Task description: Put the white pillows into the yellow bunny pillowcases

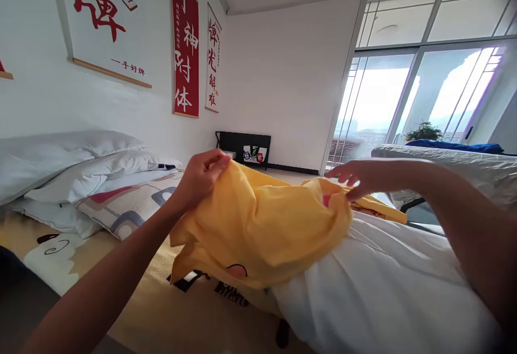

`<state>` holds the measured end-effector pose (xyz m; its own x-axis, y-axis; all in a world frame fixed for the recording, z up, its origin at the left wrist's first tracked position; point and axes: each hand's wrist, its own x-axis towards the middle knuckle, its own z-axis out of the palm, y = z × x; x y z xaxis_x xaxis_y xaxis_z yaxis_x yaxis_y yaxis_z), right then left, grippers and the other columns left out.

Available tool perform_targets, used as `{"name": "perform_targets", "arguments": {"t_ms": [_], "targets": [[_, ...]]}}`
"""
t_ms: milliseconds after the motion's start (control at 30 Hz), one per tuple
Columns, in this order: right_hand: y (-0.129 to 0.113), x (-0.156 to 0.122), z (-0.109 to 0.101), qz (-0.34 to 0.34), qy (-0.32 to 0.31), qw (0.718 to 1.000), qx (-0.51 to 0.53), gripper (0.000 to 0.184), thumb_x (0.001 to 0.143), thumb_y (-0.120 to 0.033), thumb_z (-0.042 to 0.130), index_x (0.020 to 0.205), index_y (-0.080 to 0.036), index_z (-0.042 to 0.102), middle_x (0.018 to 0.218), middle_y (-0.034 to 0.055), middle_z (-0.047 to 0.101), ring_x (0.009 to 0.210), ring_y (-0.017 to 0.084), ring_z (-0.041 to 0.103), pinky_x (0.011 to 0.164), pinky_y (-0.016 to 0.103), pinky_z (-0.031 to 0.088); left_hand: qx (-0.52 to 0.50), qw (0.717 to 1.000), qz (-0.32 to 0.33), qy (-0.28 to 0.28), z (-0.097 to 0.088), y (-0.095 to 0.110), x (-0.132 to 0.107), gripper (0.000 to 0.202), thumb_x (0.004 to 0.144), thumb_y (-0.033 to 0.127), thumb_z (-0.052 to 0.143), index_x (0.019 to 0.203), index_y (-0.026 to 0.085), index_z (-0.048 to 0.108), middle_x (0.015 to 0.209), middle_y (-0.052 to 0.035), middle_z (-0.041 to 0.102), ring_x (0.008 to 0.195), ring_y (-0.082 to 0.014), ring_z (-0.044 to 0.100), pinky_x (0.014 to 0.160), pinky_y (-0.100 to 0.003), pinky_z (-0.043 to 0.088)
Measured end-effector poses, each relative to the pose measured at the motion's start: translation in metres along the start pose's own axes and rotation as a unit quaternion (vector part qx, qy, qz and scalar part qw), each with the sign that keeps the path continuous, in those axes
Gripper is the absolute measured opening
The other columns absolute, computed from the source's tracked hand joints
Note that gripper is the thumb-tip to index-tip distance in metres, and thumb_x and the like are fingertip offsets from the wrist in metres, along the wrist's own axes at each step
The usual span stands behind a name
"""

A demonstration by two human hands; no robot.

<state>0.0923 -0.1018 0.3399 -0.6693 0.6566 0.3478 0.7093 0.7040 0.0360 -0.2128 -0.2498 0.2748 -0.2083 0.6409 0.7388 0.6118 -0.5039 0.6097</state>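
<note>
A yellow cloth (pixel 258 219) is stretched loosely across the middle, with creases and a sagging lower edge. Its exact kind cannot be made out. My left hand (pixel 205 173) is closed on its upper left edge, thumb and fingers pinched together. At its right end, my right hand (pixel 351 176) reaches over with fingers apart, close to or touching a raised fold; contact is hard to judge. A small pink-red patch (pixel 326 200) shows inside that fold. White puffy bedding (pixel 379 284) lies beneath and to the right of the cloth.
A tan printed bed sheet (pixel 149 311) spreads below. White pillows (pixel 92 171) and a patterned pillow (pixel 129 200) are piled left. More yellow fabric (pixel 379 208) lies beyond my right hand. A plastic-wrapped mattress (pixel 444 168) stands right; a black folded stand (pixel 242 146) leans by the wall.
</note>
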Motion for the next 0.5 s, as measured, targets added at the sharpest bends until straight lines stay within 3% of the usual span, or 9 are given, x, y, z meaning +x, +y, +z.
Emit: {"name": "perform_targets", "arguments": {"t_ms": [33,67,100,167,233,300,400,467,500], "targets": [[-0.019,0.000,-0.008,0.020,-0.047,0.999,-0.008,0.049,0.069,-0.023,0.067,0.118,-0.025,0.066,0.101,0.0072,0.072,0.083,0.023,0.068,0.071,0.035,0.055,0.020,0.999,0.024,0.007,0.005,0.004,0.003,0.033,0.087,0.039,0.052,0.064,0.016,0.047,0.058,0.0042,0.038,0.054,-0.0073,0.033,0.049,-0.021,0.025],[-0.041,0.000,-0.013,0.018,-0.019,0.999,-0.025,0.055,0.071,-0.022,0.065,0.126,-0.025,0.061,0.108,0.0078,0.070,0.094,0.025,0.066,0.081,0.039,0.053,0.044,0.998,0.048,0.008,0.011,0.006,0.005,0.031,0.088,0.037,0.051,0.065,0.016,0.048,0.056,0.0047,0.036,0.054,-0.0072,0.032,0.050,-0.021,0.025],[-0.064,0.000,-0.014,-0.011,0.046,0.999,-0.023,0.056,0.077,-0.023,0.060,0.132,-0.026,0.055,0.114,0.0073,0.068,0.103,0.027,0.063,0.089,0.043,0.050,0.068,0.995,0.070,0.008,0.016,0.007,0.005,0.030,0.089,0.035,0.050,0.065,0.016,0.048,0.055,0.0052,0.035,0.053,-0.0071,0.030,0.051,-0.021,0.025],[-0.108,0.006,-0.004,-0.069,0.121,0.990,0.021,0.053,0.085,-0.031,0.055,0.137,-0.024,0.049,0.124,0.0089,0.063,0.114,0.030,0.057,0.097,0.046,0.044,0.103,0.989,0.103,0.020,0.023,0.005,0.001,0.030,0.090,0.032,0.049,0.065,0.016,0.048,0.053,0.0061,0.031,0.052,-0.0069,0.027,0.052,-0.022,0.025],[-0.136,0.018,0.020,-0.111,0.120,0.984,0.068,0.053,0.086,-0.039,0.056,0.135,-0.018,0.050,0.128,0.0135,0.059,0.116,0.031,0.054,0.097,0.045,0.042,0.116,0.987,0.110,0.032,0.023,0.003,-0.005,0.029,0.090,0.033,0.049,0.066,0.016,0.049,0.052,0.0062,0.031,0.051,-0.0069,0.027,0.051,-0.022,0.025],[-0.144,0.034,0.050,-0.180,0.039,0.974,0.135,0.049,0.084,-0.043,0.059,0.126,-0.017,0.055,0.121,0.0118,0.062,0.108,0.027,0.056,0.091,0.039,0.043,0.123,0.988,0.098,0.013,0.017,0.003,-0.010,0.029,0.089,0.036,0.049,0.068,0.016,0.054,0.053,0.0059,0.034,0.051,-0.0075,0.029,0.051,-0.022,0.026],[-0.132,0.055,0.086,-0.231,-0.074,0.941,0.237,0.032,0.083,-0.045,0.056,0.096,-0.016,0.065,0.084,0.0020,0.064,0.077,0.016,0.056,0.068,0.026,0.042,0.140,0.984,0.082,-0.077,0.001,0.005,-0.018,0.030,0.086,0.042,0.054,0.071,0.017,0.063,0.056,0.0039,0.047,0.056,-0.0097,0.040,0.057,-0.022,0.034],[-0.119,0.061,0.095,-0.224,-0.082,0.930,0.279,0.031,0.084,-0.043,0.052,0.077,-0.015,0.063,0.067,-0.0020,0.056,0.064,0.011,0.048,0.058,0.024,0.035,0.134,0.983,0.066,-0.107,-0.015,0.003,-0.025,0.031,0.084,0.046,0.056,0.077,0.019,0.068,0.069,-0.0001,0.061,0.068,-0.0142,0.053,0.070,-0.025,0.041],[-0.113,0.062,0.094,-0.222,-0.072,0.928,0.290,0.033,0.084,-0.043,0.050,0.072,-0.015,0.062,0.064,-0.0026,0.052,0.061,0.010,0.045,0.056,0.024,0.032,0.119,0.987,0.053,-0.096,-0.025,-0.001,-0.028,0.033,0.084,0.049,0.055,0.082,0.019,0.069,0.080,-0.0026,0.066,0.077,-0.0174,0.057,0.076,-0.027,0.043]]}}
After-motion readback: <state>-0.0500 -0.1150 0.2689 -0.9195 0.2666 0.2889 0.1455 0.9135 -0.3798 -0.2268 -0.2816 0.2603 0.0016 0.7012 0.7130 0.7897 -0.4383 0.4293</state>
